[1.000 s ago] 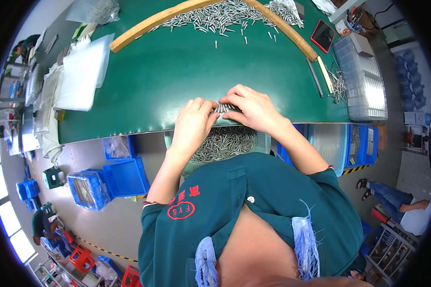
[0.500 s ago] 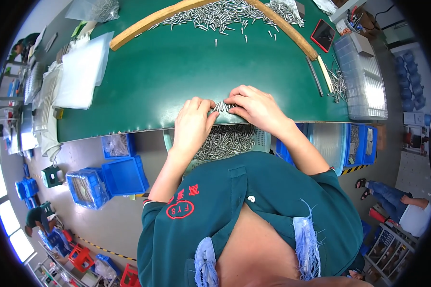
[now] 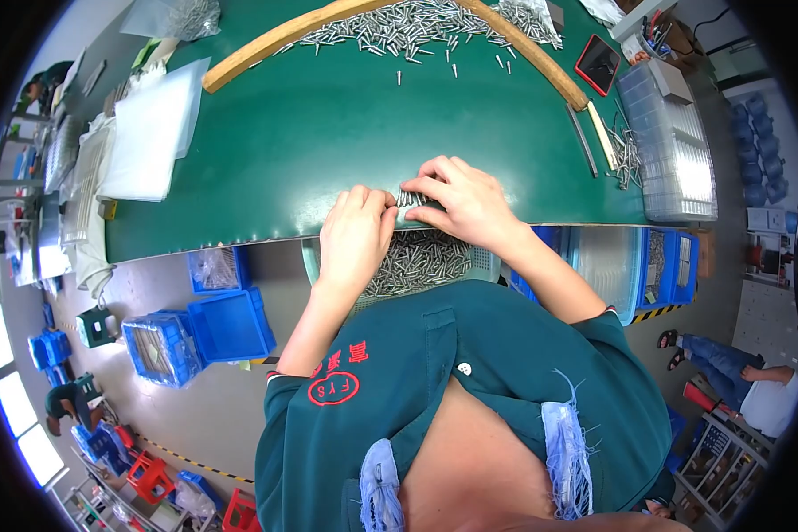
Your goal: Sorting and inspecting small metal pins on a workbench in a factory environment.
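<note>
Close to the table's front edge, a short row of small silver metal pins (image 3: 409,199) sits between my two hands. My left hand (image 3: 352,232) is closed, its fingertips and thumb pinched at the left end of the row. From the right, my right hand (image 3: 468,202) holds the row, index finger along its far side and thumb along its near side. Its fingers hide part of the pins. Below the edge, in front of my body, a pale green basket (image 3: 310,259) contains many similar pins (image 3: 419,263).
A wooden strip frame (image 3: 279,49) borders a pin heap (image 3: 408,27) on the green table (image 3: 293,142). Plastic sheets (image 3: 151,133) lie left. To the right are a red-edged phone (image 3: 598,65), loose metal pieces (image 3: 625,155) and clear plastic trays (image 3: 674,151). Blue bins (image 3: 230,324) stand below left.
My right hand has shifted slightly left and its thumb and index finger have spread around the pins. The fanned pins now stand in a more even row. My left hand has barely moved.
</note>
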{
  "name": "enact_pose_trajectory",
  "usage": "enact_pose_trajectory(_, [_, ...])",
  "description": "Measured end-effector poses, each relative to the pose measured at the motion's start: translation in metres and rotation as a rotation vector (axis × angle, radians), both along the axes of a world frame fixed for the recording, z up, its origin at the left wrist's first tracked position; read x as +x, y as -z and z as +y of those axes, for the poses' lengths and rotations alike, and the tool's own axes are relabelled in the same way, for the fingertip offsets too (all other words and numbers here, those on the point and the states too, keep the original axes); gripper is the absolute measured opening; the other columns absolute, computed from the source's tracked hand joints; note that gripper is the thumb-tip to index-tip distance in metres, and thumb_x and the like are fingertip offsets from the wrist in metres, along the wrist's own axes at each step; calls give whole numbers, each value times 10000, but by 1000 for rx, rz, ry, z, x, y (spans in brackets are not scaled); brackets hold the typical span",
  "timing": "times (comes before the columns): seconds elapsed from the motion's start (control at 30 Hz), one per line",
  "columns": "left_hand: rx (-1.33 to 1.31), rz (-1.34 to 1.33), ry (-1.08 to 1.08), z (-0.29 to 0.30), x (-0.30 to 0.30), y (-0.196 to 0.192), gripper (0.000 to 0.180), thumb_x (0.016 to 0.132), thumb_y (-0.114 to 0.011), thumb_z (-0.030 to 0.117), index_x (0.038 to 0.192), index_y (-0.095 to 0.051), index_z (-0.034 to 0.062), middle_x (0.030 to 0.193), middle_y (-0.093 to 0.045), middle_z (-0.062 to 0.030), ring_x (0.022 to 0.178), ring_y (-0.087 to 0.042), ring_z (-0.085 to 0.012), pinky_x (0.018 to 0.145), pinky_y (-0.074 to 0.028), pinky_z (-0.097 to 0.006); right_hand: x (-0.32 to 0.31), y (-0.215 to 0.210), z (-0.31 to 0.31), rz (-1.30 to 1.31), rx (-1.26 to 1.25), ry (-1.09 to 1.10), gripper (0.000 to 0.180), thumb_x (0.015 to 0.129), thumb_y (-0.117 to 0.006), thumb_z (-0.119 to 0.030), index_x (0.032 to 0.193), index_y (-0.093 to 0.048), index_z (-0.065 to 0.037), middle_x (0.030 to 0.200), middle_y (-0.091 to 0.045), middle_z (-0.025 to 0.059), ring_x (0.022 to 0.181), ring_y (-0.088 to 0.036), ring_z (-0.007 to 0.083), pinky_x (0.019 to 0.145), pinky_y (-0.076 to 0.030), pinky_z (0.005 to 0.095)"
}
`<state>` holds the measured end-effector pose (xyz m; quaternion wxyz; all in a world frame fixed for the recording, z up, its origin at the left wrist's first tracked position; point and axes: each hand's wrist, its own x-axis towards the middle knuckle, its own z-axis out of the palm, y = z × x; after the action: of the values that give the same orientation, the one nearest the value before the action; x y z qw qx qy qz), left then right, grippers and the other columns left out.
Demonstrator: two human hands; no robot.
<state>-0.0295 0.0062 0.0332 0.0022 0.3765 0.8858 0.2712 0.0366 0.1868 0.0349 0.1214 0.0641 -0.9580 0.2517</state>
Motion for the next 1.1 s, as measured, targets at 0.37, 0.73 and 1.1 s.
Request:
enact_pose_trajectory(0.37, [32, 24, 3, -5, 3, 2, 88, 840, -630, 132, 908, -643, 79, 835, -607, -61, 761, -592, -215, 675, -479, -345, -8, 10, -4, 139, 136, -78, 218, 763, -707, -304, 956, -705, -204, 883, -586, -47, 778, -566, 151, 652, -498, 290])
enact_pose_trajectory(0.73, [761, -2083, 31, -16, 19, 26, 392, 990, -437, 186, 1254, -441, -104, 1235, -539, -254, 1145, -560, -337, 981, -484, -410, 9, 9, 5, 175, 29, -237, 183, 756, -718, -260, 928, -717, -197, 886, -630, -65, 744, -557, 142, 636, -499, 273])
enact_pose_trajectory(1.1, [681, -2074, 36, 1, 23, 25, 328, 980, -462, 168, 1182, -507, -86, 1140, -597, -214, 1062, -615, -299, 936, -521, -383, 31, -16, 6, -130, -115, -186, 366, 802, -668, -178, 1164, -619, -167, 1031, -626, 6, 932, -597, 209, 758, -508, 324])
